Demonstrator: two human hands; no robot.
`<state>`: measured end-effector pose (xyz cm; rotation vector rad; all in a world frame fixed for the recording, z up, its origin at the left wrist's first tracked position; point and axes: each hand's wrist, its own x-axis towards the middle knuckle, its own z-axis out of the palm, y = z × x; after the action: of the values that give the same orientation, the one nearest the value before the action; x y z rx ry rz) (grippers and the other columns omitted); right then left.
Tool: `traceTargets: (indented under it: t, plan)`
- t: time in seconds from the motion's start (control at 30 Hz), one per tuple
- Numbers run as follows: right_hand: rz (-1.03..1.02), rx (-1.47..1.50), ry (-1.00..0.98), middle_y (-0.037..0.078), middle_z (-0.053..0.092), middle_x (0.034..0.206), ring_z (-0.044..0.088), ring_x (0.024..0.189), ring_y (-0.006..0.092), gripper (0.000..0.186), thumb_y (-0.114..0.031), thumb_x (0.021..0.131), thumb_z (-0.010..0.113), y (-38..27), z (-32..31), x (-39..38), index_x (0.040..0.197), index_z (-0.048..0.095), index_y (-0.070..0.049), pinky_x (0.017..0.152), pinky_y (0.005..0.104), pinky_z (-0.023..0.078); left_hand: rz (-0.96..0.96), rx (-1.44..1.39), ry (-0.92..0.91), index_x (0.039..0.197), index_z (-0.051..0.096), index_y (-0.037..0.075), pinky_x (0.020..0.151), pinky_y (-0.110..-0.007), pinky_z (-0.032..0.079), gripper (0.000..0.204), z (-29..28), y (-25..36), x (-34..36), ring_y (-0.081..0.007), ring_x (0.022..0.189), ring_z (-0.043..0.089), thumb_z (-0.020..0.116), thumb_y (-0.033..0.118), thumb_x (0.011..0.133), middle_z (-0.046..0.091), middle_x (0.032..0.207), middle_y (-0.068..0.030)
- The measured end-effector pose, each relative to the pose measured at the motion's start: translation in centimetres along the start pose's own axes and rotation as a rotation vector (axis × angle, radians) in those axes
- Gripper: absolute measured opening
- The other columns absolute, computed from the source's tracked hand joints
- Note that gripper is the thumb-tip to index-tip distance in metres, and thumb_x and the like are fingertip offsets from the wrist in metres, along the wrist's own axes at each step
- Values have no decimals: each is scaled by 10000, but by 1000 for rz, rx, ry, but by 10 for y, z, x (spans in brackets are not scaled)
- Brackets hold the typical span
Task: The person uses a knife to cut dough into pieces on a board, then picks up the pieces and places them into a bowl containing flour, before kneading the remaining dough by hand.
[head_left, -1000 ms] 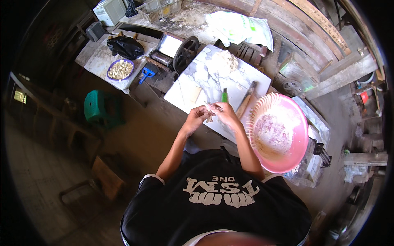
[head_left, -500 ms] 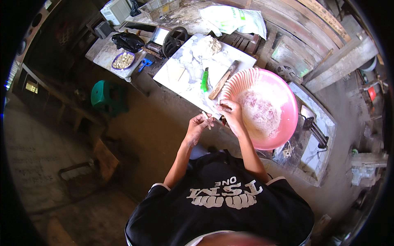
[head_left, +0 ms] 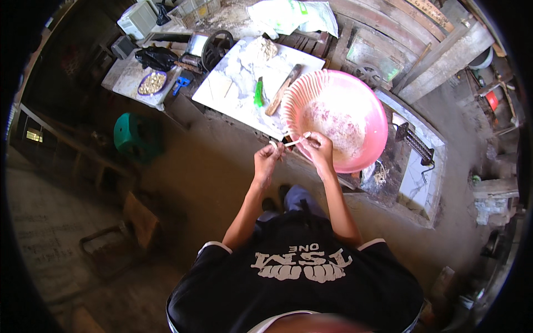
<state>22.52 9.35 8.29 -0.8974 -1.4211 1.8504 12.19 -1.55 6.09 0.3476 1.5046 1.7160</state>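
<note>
Between my two hands stretches a thin pale strip (head_left: 292, 143), which looks like dough. My left hand (head_left: 266, 161) pinches one end, and the fingers of my right hand (head_left: 318, 152) are closed on the other. Just beyond them is a large pink basin (head_left: 379, 125) with white flour and a pinkish patch inside. Many pale strips (head_left: 294, 99) hang side by side over its left rim. On the white marbled board (head_left: 214, 100) lie a green box cutter (head_left: 259, 92), a worn wooden stick (head_left: 283, 90) and a pale dough lump (head_left: 263, 50).
A hand-wheeled machine (head_left: 216, 50) stands behind the board. Farther left are a bowl of pale pieces (head_left: 152, 83), a black plastic bag (head_left: 154, 57) and a green stool (head_left: 132, 136). A dark ridged roller (head_left: 415, 144) lies right of the basin.
My hands have drawn closer to level, and the strip now spans the gap between them; before, it showed only at my left fingers. The view has shifted, moving the table up and left.
</note>
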Motion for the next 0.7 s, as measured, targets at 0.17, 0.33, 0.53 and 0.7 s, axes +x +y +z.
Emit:
traceTargets:
  t: [0.17, 0.33, 0.53, 0.7]
  plan:
    - [-24, -131, 45, 29, 569, 740, 533, 679, 78, 116, 12, 716, 612, 26, -13, 20, 824, 570, 9, 605, 192, 437, 45, -17, 95, 767, 627, 10, 515, -206, 380, 105, 15, -6, 5, -68, 552, 496, 605, 112, 755, 579, 624, -16]
    - [-12, -201, 48, 38, 552, 773, 524, 675, 96, 220, -2, 705, 621, 38, -13, 32, 914, 553, 7, 617, 216, 448, 65, 31, 191, 780, 633, 4, 505, -202, 375, 109, 12, -15, 8, -65, 551, 499, 613, 104, 743, 585, 632, -15]
    - [74, -153, -71, 40, 536, 756, 510, 696, 90, 230, -3, 706, 617, 36, -7, 35, 924, 542, -5, 568, 205, 441, 69, 101, 301, 796, 637, -1, 492, -206, 375, 130, 10, -5, 9, -61, 540, 493, 613, 114, 741, 589, 634, -18]
    - [65, -186, -103, 49, 561, 758, 525, 668, 100, 189, -43, 703, 631, 49, -7, 43, 871, 555, -5, 596, 214, 438, 63, 196, 377, 821, 633, -14, 482, -205, 373, 145, 8, -2, 9, -62, 521, 485, 601, 105, 744, 580, 612, -21]
